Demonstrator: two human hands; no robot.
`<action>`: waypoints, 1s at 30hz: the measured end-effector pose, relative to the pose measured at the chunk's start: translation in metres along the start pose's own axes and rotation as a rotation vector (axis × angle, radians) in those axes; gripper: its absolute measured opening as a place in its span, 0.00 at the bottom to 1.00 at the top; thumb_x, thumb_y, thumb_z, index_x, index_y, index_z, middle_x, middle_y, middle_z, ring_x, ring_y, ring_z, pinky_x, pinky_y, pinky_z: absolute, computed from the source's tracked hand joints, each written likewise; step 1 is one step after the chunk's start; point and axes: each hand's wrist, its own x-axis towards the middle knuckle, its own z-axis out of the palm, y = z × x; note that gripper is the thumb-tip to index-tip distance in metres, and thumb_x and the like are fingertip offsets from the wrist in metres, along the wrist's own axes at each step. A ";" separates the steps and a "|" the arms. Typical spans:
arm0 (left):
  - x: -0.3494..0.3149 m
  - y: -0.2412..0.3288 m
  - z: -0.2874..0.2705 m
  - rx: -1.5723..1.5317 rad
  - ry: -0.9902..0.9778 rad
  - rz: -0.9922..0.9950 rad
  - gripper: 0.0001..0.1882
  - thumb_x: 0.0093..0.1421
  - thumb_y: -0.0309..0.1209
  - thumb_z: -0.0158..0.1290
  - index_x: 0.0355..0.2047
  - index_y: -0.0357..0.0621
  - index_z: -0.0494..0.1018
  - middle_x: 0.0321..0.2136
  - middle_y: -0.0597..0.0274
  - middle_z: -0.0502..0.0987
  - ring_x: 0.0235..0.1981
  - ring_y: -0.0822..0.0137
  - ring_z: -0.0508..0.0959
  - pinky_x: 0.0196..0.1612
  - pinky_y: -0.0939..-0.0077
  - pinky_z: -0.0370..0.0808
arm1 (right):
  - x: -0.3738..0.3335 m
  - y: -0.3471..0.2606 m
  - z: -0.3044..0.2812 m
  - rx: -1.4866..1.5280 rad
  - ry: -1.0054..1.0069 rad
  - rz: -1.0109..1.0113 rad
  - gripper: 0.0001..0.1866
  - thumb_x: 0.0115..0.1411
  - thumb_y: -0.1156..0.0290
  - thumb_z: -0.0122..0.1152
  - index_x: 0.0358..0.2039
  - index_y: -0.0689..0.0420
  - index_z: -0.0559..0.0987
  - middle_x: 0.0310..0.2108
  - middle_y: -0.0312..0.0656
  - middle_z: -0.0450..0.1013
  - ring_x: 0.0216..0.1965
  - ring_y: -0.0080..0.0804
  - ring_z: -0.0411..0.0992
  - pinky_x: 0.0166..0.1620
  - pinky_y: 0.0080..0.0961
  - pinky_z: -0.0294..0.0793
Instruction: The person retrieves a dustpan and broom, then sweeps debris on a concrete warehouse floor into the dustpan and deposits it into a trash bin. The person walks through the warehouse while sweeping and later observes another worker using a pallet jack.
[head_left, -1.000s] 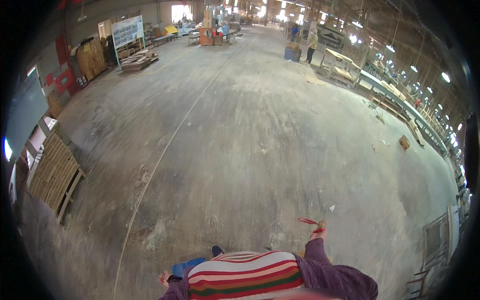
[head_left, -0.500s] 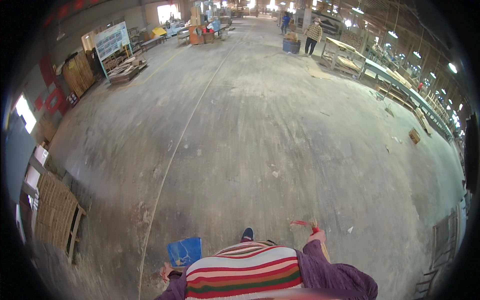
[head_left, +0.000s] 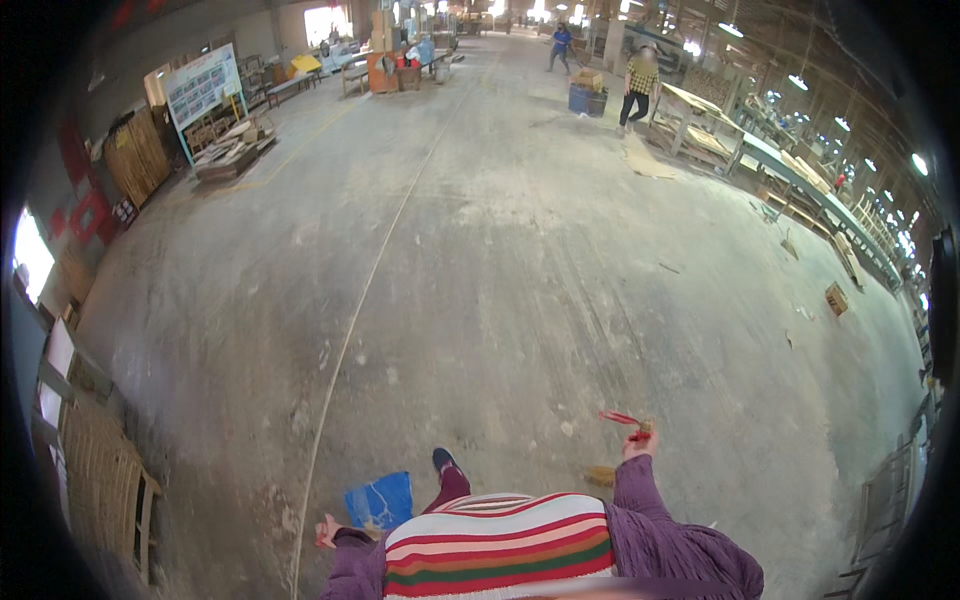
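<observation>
My right hand (head_left: 640,447), low and right of my body, is closed around the tan end of a hand broom with a red strap (head_left: 622,417) hanging from it. Straw-coloured bristles (head_left: 600,475) show beside my forearm. My left hand (head_left: 328,531) is low at my left side, its fingers curled. Just right of it is a flat blue dustpan (head_left: 380,500) with pale streaks. Its handle is hidden, but it stays with that hand. My dark shoe (head_left: 443,458) steps forward on the concrete floor (head_left: 480,330).
A person in a checked shirt (head_left: 640,78) stands ahead right by a blue bin (head_left: 587,98); another in blue (head_left: 561,45) is farther back. Long workbenches (head_left: 800,180) line the right. A small box (head_left: 836,298) lies on the floor. Slatted wood (head_left: 105,480) leans at left; a board (head_left: 203,88) stands beyond.
My right hand has swung forward with the broom, and its bristles now show. My left foot has come forward. The person in the checked shirt and the one in blue have shifted.
</observation>
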 end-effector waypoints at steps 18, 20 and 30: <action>0.018 0.242 0.575 0.672 -0.016 0.204 0.24 0.39 0.53 0.57 0.22 0.45 0.69 0.25 0.61 0.71 0.32 0.61 0.69 0.43 0.70 0.63 | 0.212 0.212 0.383 -0.029 0.409 -0.088 0.08 0.45 0.62 0.52 0.14 0.46 0.65 0.12 0.28 0.60 0.13 0.19 0.58 0.17 0.18 0.55; 0.007 0.276 0.639 0.791 -0.014 0.186 0.25 0.40 0.56 0.55 0.22 0.46 0.70 0.25 0.61 0.71 0.32 0.60 0.69 0.43 0.69 0.62 | 0.259 0.249 0.462 -0.030 0.368 -0.078 0.07 0.45 0.62 0.52 0.16 0.47 0.67 0.12 0.30 0.60 0.13 0.20 0.58 0.16 0.17 0.54; -0.022 0.407 0.940 0.619 -0.132 0.246 0.28 0.42 0.60 0.53 0.23 0.44 0.70 0.26 0.59 0.71 0.32 0.57 0.68 0.42 0.66 0.61 | 0.458 0.446 0.809 0.041 0.051 0.134 0.05 0.49 0.64 0.52 0.22 0.49 0.68 0.17 0.31 0.64 0.16 0.22 0.63 0.18 0.17 0.62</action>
